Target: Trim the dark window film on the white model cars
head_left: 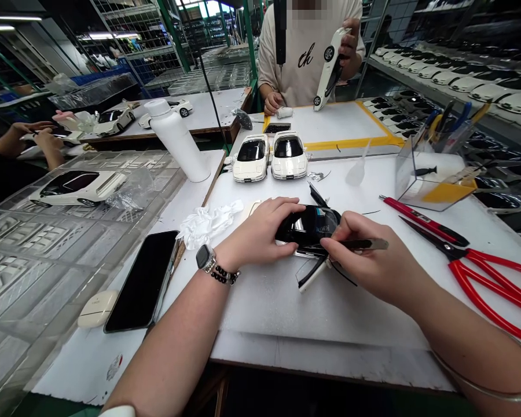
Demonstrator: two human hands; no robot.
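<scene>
A white work table (pixel 330 324) ran across the view, and a co-worker (pixel 306 58) stood beyond its far edge, holding a white model car (pixel 330 68) upright in one hand. Along the far edge, two more white model cars (pixel 269 156) sat side by side, and a white bottle (pixel 178 139) stood near the far left corner. Toward the right edge lay red-handled scissors (pixel 490 284) and a red-handled tool (pixel 421 220), just below a clear acrylic box (pixel 434 185). Near the left edge lay a black smartphone (pixel 141 278) and a cream earbud case (pixel 98 308). In the middle of the tabletop sat a glossy black model car body (pixel 308 227), with a white cloth (pixel 208 223) to its left. The left hand (pixel 260 231), wearing a wristwatch (pixel 206 259), lay over the body, its fingers together and pressing on it. The right hand (pixel 364 260) had its fingers clamped around a slim black tool (pixel 364 244), which lay against the body's near side with its metal end pointing right.
</scene>
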